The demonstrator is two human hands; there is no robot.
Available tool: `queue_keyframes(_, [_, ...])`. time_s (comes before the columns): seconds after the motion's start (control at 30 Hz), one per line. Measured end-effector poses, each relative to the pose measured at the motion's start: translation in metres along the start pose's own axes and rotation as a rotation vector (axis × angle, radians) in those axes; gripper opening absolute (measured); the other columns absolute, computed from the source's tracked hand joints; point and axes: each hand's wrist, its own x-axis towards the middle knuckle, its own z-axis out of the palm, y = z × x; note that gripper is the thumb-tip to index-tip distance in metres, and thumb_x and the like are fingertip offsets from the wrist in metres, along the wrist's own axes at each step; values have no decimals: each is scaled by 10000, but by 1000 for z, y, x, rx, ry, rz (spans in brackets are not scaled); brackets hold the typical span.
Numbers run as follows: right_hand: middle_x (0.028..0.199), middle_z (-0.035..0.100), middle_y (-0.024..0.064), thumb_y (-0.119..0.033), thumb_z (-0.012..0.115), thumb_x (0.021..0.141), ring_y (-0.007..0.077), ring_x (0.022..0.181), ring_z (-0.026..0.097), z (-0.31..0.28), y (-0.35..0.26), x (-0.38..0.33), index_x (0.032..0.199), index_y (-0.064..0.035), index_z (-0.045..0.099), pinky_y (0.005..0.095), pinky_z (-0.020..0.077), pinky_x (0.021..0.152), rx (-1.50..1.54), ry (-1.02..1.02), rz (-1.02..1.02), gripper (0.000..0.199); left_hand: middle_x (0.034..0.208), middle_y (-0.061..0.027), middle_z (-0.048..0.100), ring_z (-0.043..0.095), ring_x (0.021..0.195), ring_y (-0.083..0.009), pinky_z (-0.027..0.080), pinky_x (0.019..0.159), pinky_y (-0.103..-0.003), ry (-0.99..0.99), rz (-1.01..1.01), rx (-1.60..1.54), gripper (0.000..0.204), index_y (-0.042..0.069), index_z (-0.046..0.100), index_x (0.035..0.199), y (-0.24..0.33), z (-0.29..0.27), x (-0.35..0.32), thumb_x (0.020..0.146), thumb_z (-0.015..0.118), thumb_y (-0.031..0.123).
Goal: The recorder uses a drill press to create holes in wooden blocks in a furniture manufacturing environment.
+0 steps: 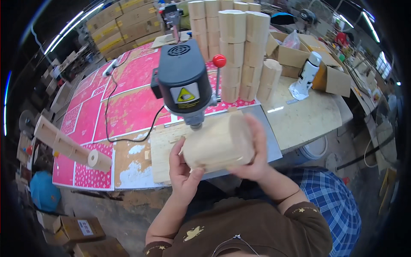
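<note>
**Wooden block held under the drill, both hands on it**

My left hand (183, 168) is wrapped round the near end of the rounded wooden block (219, 143), fingers curled shut against its end face and thumb up along the edge. My right hand (252, 154) clamps the far side, fingers spread over the top and pressed flat on the wood. The block is lifted slightly off the plywood work board (162, 150), lying on its side, its upper face just below the chuck.

Directly above it stands the bench drill (184, 81), dark motor housing with a yellow warning sticker, and its chuck (195, 124) points down at the block (I cannot tell whether the bit touches the wood). The feed lever with its red knob (219, 61) sticks up at the right, with no hand on it.

I judge this as the positioning step: the piece is being lined up beneath the spindle. The next move would call for seating the block flat on the board and freeing one hand for the lever.

Beyond the drill, a stack of similar wooden blocks (239, 47) rises on the red-patterned table cover (124, 107), with open cardboard boxes (299, 55) to the right.
</note>
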Motion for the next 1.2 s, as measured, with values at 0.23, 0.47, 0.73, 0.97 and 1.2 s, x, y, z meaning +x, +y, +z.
queue_keyframes(0.23, [1384, 309, 150, -276, 810, 659, 290, 1292, 322, 28, 11, -11, 1395, -21, 224, 412, 274, 1057, 166, -174, 298, 974, 1072, -102, 613, 594, 936, -136, 477, 838, -263, 389, -186, -48, 562, -19, 429, 1298, 18, -26, -23, 792, 667, 34])
queue_keyframes(0.47, [1161, 503, 163, -263, 759, 669, 374, 1113, 435, -24, 68, -16, 1085, -88, 578, 434, 387, 902, -1213, -275, -39, 486, 1024, -120, 627, 605, 890, -133, 491, 781, -253, 740, -300, 177, 503, -42, 463, 1261, 16, -92, -35, 802, 659, 25])
queue_keyframes(0.73, [895, 573, 94, -194, 735, 689, 312, 903, 482, -31, 85, -20, 935, -58, 608, 392, 407, 788, -1016, -281, 75, 309, 805, -78, 655, 603, 691, -94, 457, 636, -213, 651, -491, 455, 518, -47, 510, 1229, -36, -97, -41, 788, 703, 145])
queue_keyframes(0.97, [888, 575, 89, -180, 734, 690, 297, 901, 482, -40, 82, -25, 925, -52, 608, 383, 407, 776, -1001, -290, 94, 296, 571, 85, 391, 323, 505, 1, 236, 446, -193, 608, -479, 442, 552, -61, 545, 1188, -51, -86, -33, 755, 752, 212])
queue_keyframes(1.2, [892, 565, 98, -179, 736, 679, 306, 867, 488, -29, 75, -27, 960, -51, 590, 398, 387, 774, -1001, -348, 56, 342, 596, 71, 399, 337, 522, -26, 287, 477, -202, 506, -500, 367, 549, -68, 517, 1199, -78, -63, -30, 794, 720, 242])
